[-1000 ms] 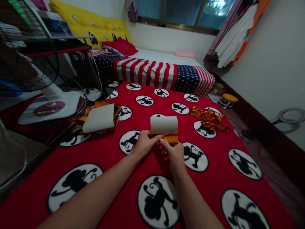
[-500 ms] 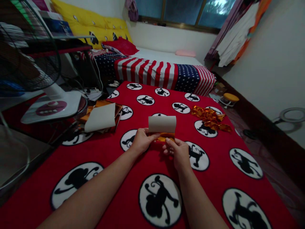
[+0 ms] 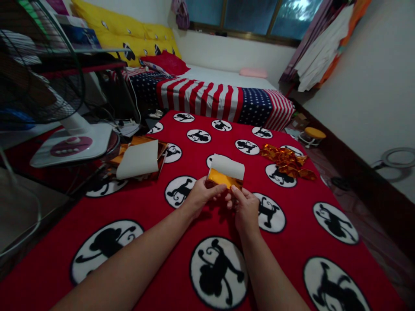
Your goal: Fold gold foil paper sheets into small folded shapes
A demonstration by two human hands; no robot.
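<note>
At the far left a fan stands with its pale base and round pink control panel beside the red cloth, which is printed with black monkey figures in white ovals. Next to it, on the cloth's left edge, lies a loose stack of sheets, a pale one on top and orange foil showing around it. Farther back, a bed with a striped and starred cover runs across the room.

Near the middle, the left hand has its grip pressed together, thumb on top, pinching the near left part of a foil sheet. That sheet is held in front of the person, over the cloth, its shiny orange side nearer and a pale part at its far side. The right hand pinches its near edge, farther right, between thumb and fingers.

To the right, well apart from the hands, crumpled orange foil pieces lie bunched on the cloth. Beyond them a yellow-topped stool stands near the wall.
</note>
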